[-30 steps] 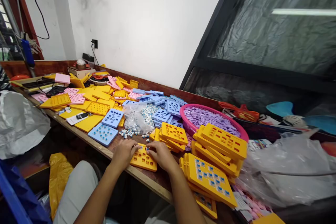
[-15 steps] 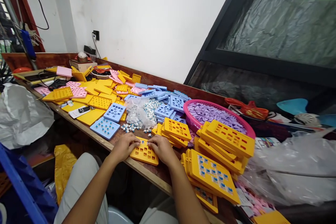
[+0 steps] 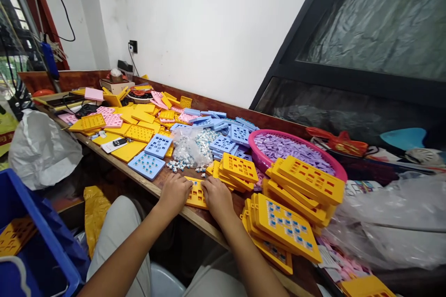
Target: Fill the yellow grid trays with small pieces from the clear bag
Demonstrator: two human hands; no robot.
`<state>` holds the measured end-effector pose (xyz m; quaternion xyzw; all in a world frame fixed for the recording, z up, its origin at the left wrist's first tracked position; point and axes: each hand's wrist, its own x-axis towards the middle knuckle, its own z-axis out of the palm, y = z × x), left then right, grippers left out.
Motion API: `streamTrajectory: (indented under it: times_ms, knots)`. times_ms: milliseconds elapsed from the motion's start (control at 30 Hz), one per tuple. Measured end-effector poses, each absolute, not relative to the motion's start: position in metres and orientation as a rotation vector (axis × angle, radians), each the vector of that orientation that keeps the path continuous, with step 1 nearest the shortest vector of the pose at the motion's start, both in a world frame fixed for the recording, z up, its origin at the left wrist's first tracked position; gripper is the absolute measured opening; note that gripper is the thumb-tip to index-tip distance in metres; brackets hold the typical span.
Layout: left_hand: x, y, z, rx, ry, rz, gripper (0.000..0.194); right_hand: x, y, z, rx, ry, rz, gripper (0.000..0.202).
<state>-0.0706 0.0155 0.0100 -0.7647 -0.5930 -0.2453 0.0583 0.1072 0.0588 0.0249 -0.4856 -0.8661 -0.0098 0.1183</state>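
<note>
Head cam is the only view I've got from my end, so here's what it shows me. The yellow panel (image 3: pixel 197 197) lies on the worktop (image 3: pixel 239 202) right by the front edge, between both hands, its square openings facing up. My guess is it's kept that close so the forearms can come in low from either side. The left hand (image 3: pixel 176 193) covers its left side, the right hand (image 3: pixel 218 195) its right, and the fingers (image 3: pixel 187 185) on both are curled inward over it. Can't tell if they're clasping it or just pressing, the tips are too hidden. Having a hand on each side would keep it from skating around, I reckon.

Just past the hands, loose white-and-blue pieces (image 3: pixel 178 165) are scattered in front of a clear plastic bag (image 3: pixel 184 148), probably so they're a short reach away. Left of those, a light blue panel (image 3: pixel 146 165) has blue-topped pieces set in it. Off to the right, the front stack of yellow panels (image 3: pixel 285 222) leans a bit, and the top one is dotted with blue too. Looks parked beside the right arm to keep the middle free. Behind that there's a pink basket (image 3: pixel 254 149) holding purple parts (image 3: pixel 292 153).
</note>
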Motion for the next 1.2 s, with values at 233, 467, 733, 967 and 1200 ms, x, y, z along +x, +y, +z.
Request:
streamTrajectory:
  times_ms: [233,467,733,967,1200]
  knots:
    - [-0.068,0.014,0.015,-2.294,-1.793,-0.714,0.021,0.111,0.031,0.02,-1.372,-2.57,-0.117,0.037]
    - [-0.051,0.001,0.015,-2.325,-1.688,-0.695,0.023,0.106,0.059,0.047,-1.456,-2.64,-0.024,0.031]
    - [-0.05,-0.009,0.011,-2.299,-1.693,-0.741,0.032,0.074,0.096,0.056,-1.762,-2.605,-0.088,0.031]
    - [-0.084,0.021,0.018,-2.253,-1.74,-0.81,0.02,0.077,0.099,0.051,-1.714,-2.589,-0.081,0.031]
    - [-0.118,0.084,0.019,-2.412,-1.733,-0.69,0.022,0.086,0.103,0.046,-1.666,-2.565,0.009,0.024]
